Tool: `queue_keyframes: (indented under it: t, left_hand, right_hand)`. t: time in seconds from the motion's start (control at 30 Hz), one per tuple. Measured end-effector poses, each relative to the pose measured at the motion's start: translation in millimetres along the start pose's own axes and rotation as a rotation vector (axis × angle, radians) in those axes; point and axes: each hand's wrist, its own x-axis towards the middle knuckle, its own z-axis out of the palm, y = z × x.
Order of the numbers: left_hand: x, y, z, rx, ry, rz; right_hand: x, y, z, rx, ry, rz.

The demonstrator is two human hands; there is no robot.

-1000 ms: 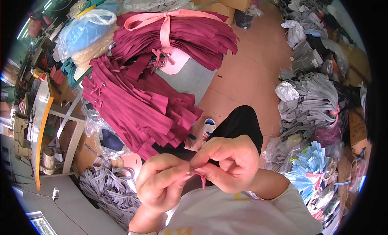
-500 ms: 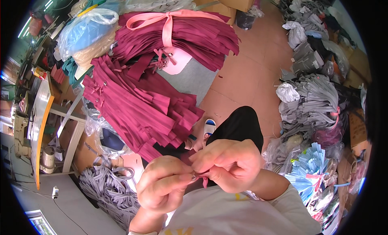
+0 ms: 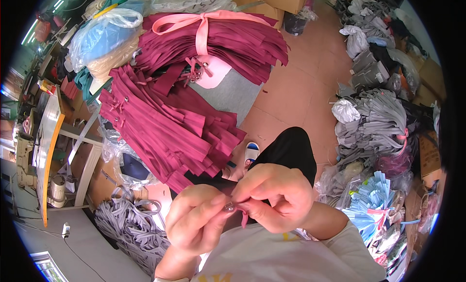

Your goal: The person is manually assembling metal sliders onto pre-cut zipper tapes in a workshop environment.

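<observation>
Left grip (image 3: 196,220) and right grip (image 3: 279,197), curled close together, pinch a small pink strip (image 3: 244,219)

We pinch a small red strip (image 3: 244,220)

Our left hand (image 3: 194,221) pinches a shiny bit (image 3: 229,207), and our right hand (image 3: 279,197) pinches the strip just beside it. Past our grip we see long dark red strips (image 3: 167,124), some tied with a pink ribbon (image 3: 201,37). Right of our grip are blue strips (image 3: 370,195).
</observation>
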Motion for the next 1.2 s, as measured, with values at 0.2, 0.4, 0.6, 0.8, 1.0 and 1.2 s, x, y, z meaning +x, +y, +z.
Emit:
queue_keyframes:
  t: [0.2,0.4,0.6,0.8,1.0,1.2]
  left_hand:
    - [-1.4,-3.3,1.4,-0.041,0.020,-0.034]
    - [-2.1,-3.7,0.6,-0.049,0.016,-0.050]
    - [0.5,-5.2,-1.3,-0.058,-0.013,0.023]
    - [-3.1,-8.7,-2.1,-0.076,-0.031,0.103]
    - [-6.3,-9.1,-2.4,-0.173,0.004,0.121]
    - [-6.6,-10.4,-6.2,-0.164,-0.026,0.188]
  right_hand:
    - [-0.1,-0.7,2.2,0.030,0.036,0.050]
    - [-0.1,-1.6,2.1,0.058,0.033,0.088]
    - [1.6,-1.0,1.5,0.072,0.048,0.036]
    - [3.9,-7.4,-6.9,0.105,-0.036,0.092]
    - [4.9,-5.9,-9.1,0.142,-0.118,0.054]
    - [6.2,-5.1,-12.7,0.080,-0.165,-0.038]
